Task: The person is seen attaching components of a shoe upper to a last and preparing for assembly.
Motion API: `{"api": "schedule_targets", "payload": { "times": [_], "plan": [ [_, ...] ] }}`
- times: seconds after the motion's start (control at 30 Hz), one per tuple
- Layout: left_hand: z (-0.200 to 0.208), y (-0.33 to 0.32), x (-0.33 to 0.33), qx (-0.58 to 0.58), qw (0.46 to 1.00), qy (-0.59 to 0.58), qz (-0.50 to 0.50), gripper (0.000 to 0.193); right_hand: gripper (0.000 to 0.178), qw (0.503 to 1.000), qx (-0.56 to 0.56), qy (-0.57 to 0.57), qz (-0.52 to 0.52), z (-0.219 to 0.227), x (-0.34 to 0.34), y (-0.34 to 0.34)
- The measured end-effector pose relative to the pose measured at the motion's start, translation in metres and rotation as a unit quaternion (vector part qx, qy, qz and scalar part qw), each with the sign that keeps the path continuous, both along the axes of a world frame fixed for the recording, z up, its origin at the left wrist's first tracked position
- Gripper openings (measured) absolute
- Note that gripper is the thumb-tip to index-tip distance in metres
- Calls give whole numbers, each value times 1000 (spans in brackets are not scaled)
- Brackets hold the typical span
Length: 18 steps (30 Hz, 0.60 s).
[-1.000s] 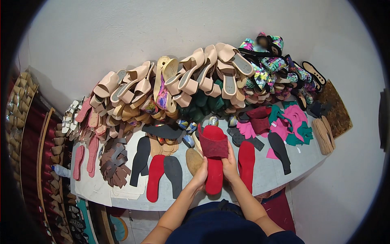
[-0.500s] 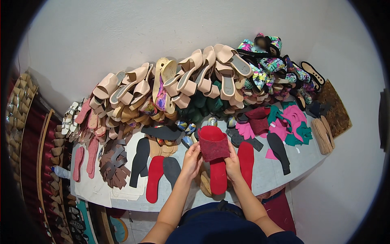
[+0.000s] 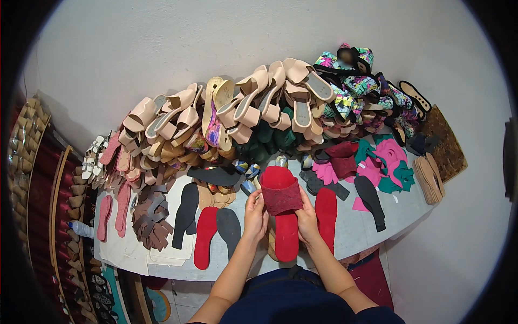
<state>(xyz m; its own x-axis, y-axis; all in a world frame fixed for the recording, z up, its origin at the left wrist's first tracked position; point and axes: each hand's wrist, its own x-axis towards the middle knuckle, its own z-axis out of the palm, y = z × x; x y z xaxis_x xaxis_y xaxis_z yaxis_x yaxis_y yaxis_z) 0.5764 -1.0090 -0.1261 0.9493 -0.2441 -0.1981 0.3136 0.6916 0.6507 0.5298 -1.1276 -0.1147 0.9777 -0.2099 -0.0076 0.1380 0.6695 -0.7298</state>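
Above the table's front edge I hold a red slipper [image 3: 282,201], its wide dark red textured strap at the far end and the bare red sole toward me. My left hand [image 3: 256,218] pinches the left side of the strap, thumb on the near side. Fingers of my right hand [image 3: 306,220] wrap the right side where strap and sole meet; some are hidden behind it. Flat on the table to the left lie a red insole [image 3: 205,237] and a dark grey insole [image 3: 229,224]. Another red insole [image 3: 326,213] lies just right of my right hand.
Beige heeled sandals [image 3: 259,94] and patterned slippers [image 3: 356,89] are heaped along the wall. Brown strap pieces [image 3: 152,216] and black soles [image 3: 186,213] lie left on the table [image 3: 170,270]. Pink and green cut pieces [image 3: 391,162] lie right, near stacked tan soles [image 3: 429,178].
The slipper has shifted slightly toward me and to the left, its sole end now a little lower. Both hands keep their places on its sides.
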Motion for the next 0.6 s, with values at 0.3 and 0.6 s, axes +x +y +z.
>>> {"api": "schedule_targets", "payload": {
  "times": [0.3, 0.6],
  "plan": [
    [2, 3, 8, 38, 997, 32, -67, 22, 56, 1000, -17, 0, -11, 6, -3, 0],
    [-8, 2, 1, 263, 955, -105, -89, 34, 53, 999, -10, -8, -41, 7, -1, 3]
  ]
}}
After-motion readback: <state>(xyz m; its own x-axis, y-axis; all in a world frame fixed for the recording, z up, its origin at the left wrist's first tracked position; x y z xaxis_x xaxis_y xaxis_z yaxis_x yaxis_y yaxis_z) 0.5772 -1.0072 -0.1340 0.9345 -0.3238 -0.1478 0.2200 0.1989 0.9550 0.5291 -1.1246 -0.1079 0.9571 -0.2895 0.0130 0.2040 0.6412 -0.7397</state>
